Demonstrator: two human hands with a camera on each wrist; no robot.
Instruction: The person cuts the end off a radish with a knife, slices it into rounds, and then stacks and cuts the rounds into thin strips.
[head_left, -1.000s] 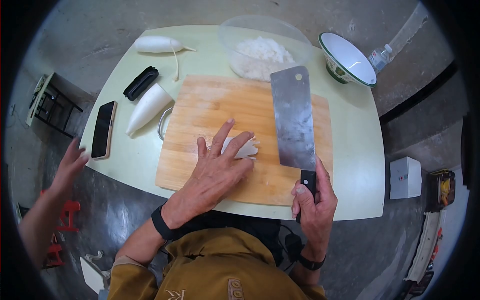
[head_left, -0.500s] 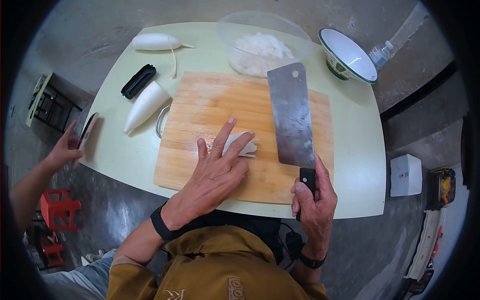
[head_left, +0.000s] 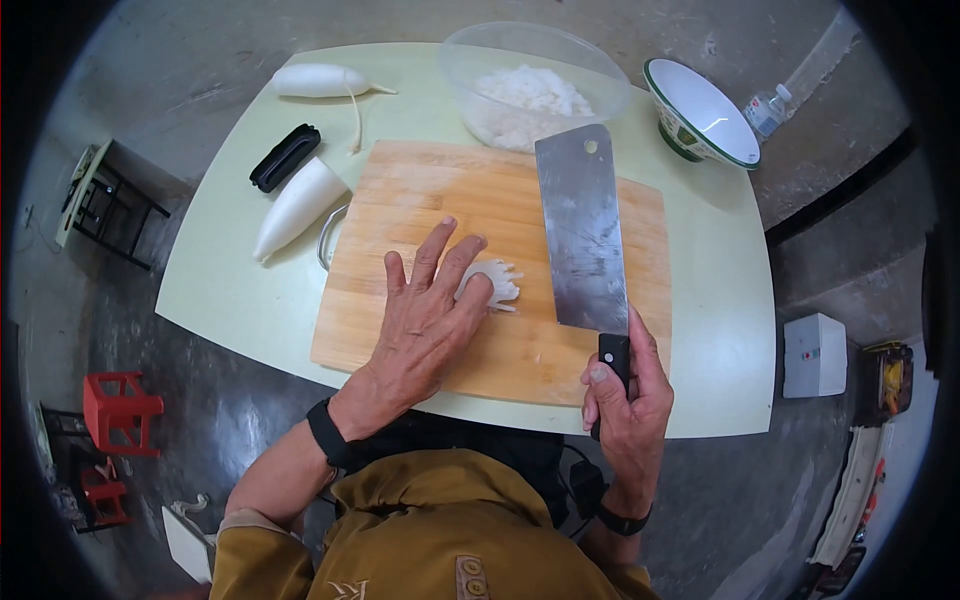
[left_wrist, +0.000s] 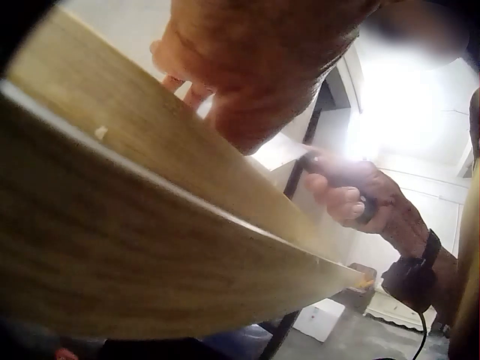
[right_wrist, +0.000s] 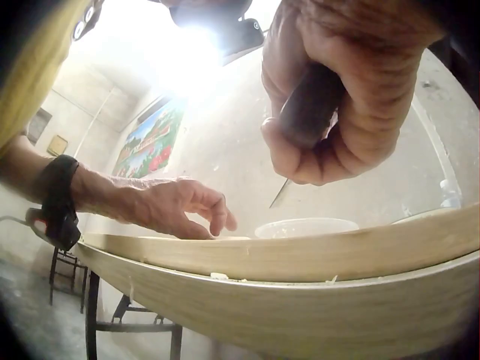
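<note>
On the wooden board (head_left: 400,200), thin white slices (head_left: 497,284) lie fanned beside and partly under my left hand (head_left: 425,310), whose fingers are spread and rest on them and the board. The right hand (head_left: 632,400) grips the black handle of a cleaver (head_left: 583,230), its broad blade lying over the board's right part in the head view. In the right wrist view, the fingers of my right hand (right_wrist: 352,97) curl round the handle, and my left hand (right_wrist: 172,206) touches down at the board's surface.
Behind the board stands a clear bowl (head_left: 460,85) of white shreds (head_left: 530,95). A green-rimmed bowl (head_left: 703,110) and a bottle (head_left: 765,112) are at the back right. Leftward lie a cut white radish (head_left: 298,208), a whole one (head_left: 318,81) and a black case (head_left: 284,158).
Another person's hand lifted the phone off the table's left edge, and both are out of view now. My left hand has shifted slightly back from the slices, uncovering more of them.
</note>
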